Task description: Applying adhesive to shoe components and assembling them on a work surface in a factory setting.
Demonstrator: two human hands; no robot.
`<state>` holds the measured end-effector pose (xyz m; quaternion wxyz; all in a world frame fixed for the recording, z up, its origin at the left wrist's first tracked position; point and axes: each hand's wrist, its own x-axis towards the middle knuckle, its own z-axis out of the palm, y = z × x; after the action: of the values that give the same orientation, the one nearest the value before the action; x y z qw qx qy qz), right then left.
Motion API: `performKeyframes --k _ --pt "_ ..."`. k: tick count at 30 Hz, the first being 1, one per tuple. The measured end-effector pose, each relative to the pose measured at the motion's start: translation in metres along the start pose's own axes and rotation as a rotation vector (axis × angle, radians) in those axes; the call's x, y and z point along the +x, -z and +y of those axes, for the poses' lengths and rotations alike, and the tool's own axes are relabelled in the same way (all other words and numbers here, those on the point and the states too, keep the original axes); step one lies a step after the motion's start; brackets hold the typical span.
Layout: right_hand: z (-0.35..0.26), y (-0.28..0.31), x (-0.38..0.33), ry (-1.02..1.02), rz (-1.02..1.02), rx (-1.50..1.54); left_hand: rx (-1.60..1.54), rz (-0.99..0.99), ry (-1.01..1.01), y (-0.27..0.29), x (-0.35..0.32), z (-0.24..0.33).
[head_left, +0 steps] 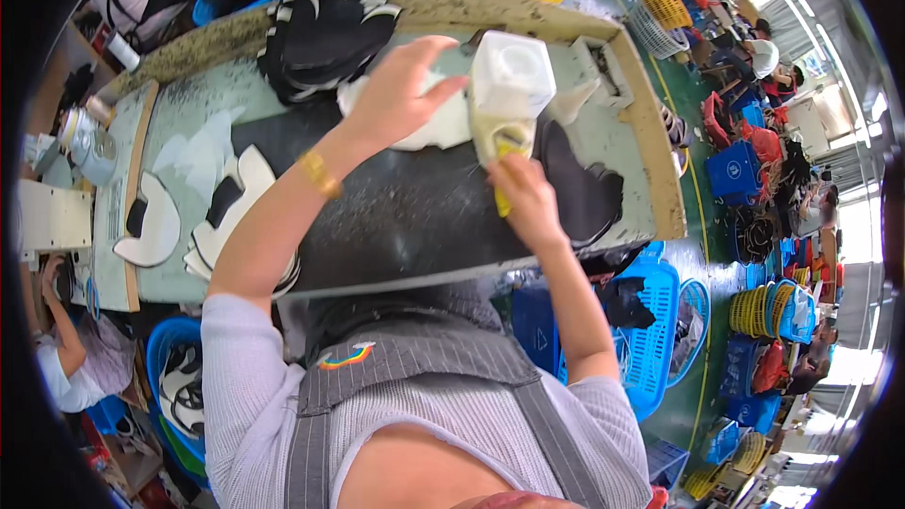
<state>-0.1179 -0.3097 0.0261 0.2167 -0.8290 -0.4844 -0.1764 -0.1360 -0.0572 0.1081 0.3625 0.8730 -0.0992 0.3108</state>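
My right hand (528,190) is closed round a yellow-handled brush (503,202). Its head end is at a cream-coloured pot (487,123), and the bristles cannot be made out. Just behind the pot is a white, square-sided plastic container (514,75). To the left, my left hand (401,90) is raised with thumb and fingers apart and holds nothing. Below it, partly covered by the hand, lie white cut pieces (443,124). A black sheet (405,217) covers the near middle of the worktable (325,292). Right of the pot lie dark, sole-shaped pieces (584,190).
A stack of black pieces (330,33) lies at the back. Curved white pieces (156,226) with black patches are at the left. A raised wooden edge (655,151) borders the table. Blue baskets (650,330) stand at my right; other people sit nearby.
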Motion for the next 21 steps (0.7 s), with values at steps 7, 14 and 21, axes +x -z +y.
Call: performKeyframes --k 7,14,21 --pt "-0.007 0.014 0.001 0.225 0.092 -0.005 0.202 -0.385 -0.046 -0.122 0.08 -0.061" --pt "-0.007 -0.023 0.008 0.071 0.036 0.029 0.339 -0.489 -0.015 -0.152 0.097 -0.078" --pt "-0.016 0.017 -0.005 -0.039 0.229 -0.064 0.423 -0.455 -0.005 -0.142 0.09 -0.072"
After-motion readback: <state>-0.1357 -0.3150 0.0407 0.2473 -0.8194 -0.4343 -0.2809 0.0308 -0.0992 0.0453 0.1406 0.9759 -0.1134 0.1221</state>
